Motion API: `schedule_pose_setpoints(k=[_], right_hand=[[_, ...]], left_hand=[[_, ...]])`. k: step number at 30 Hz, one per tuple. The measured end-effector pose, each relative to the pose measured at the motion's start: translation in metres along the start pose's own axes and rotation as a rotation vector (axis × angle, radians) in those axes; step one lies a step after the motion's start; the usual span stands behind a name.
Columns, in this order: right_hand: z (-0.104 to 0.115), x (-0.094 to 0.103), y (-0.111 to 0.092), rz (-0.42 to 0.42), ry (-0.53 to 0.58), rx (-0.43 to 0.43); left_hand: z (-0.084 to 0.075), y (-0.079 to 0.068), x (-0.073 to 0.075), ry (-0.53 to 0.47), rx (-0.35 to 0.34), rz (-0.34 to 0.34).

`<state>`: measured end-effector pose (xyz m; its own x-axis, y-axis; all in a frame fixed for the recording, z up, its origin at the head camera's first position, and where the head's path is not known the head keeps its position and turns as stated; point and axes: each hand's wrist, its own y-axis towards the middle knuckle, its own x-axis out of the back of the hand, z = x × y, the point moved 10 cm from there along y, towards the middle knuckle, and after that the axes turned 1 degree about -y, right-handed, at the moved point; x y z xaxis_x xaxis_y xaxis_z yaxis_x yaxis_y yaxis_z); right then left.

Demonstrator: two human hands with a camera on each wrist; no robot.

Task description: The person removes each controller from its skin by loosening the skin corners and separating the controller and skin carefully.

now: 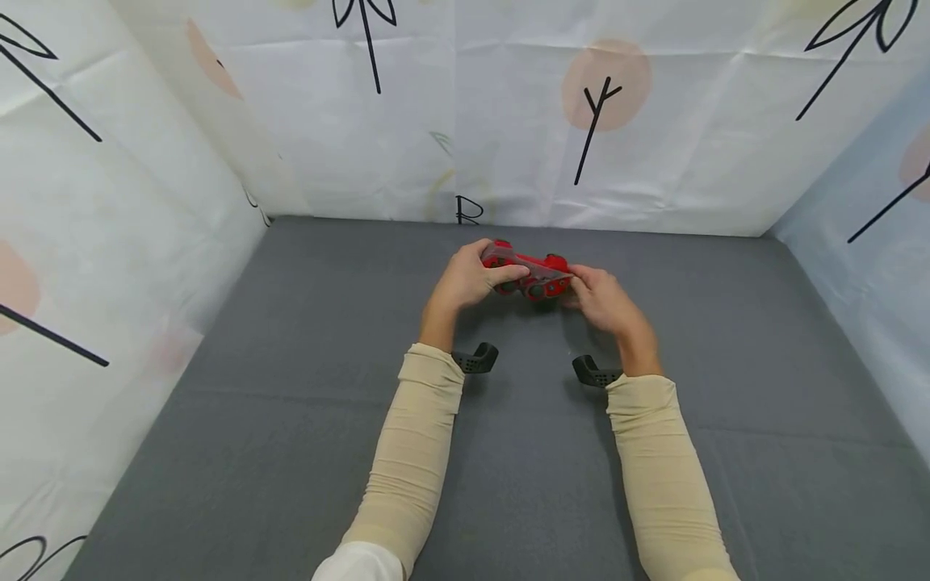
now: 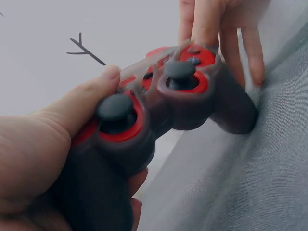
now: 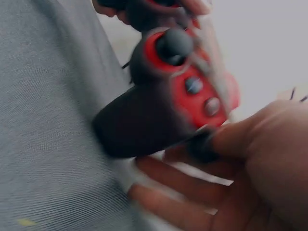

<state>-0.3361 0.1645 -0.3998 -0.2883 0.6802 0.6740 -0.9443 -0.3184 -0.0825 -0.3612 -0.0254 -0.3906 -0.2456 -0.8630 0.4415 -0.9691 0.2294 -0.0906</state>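
One red controller (image 1: 541, 276), two thumbsticks (image 2: 180, 71) facing near, long axis left-to-right, is at one grey table's (image 1: 538, 452) far side, left hand (image 1: 468, 278) gripping one end, right hand (image 1: 605, 303) pinching the other.

Grey cloth-covered table (image 1: 538, 484), white fabric backdrop (image 1: 508, 105) behind it and along both sides, printed with peach circles (image 1: 628, 81), black stems (image 1: 54, 336). Dark squiggle (image 1: 251, 203) near its far-left corner, maybe string?

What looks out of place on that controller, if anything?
The dark cover on the red controller seems askew: in the left wrist view, a thin strip appears raised near the face buttons instead of lying flat. No spill shows.
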Motion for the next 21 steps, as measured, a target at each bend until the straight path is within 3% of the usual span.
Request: schedule_pose_setpoints(k=[4, 9, 13, 21], right_hand=[[0.010, -0.003, -0.009, 0.093, -0.137, 0.010], [0.008, -0.013, -0.017, 0.222, -0.045, -0.060], [0.007, -0.014, -0.015, 0.201, -0.065, -0.064], [0.005, -0.012, -0.017, 0.164, 0.004, -0.120]], left_hand=[[-0.004, -0.003, -0.002, 0.034, -0.002, 0.037], [0.002, -0.004, 0.002, 0.060, 0.072, 0.044], [0.006, -0.004, 0.004, 0.093, 0.096, 0.052], [-0.007, -0.007, 0.002, 0.071, -0.030, 0.048]])
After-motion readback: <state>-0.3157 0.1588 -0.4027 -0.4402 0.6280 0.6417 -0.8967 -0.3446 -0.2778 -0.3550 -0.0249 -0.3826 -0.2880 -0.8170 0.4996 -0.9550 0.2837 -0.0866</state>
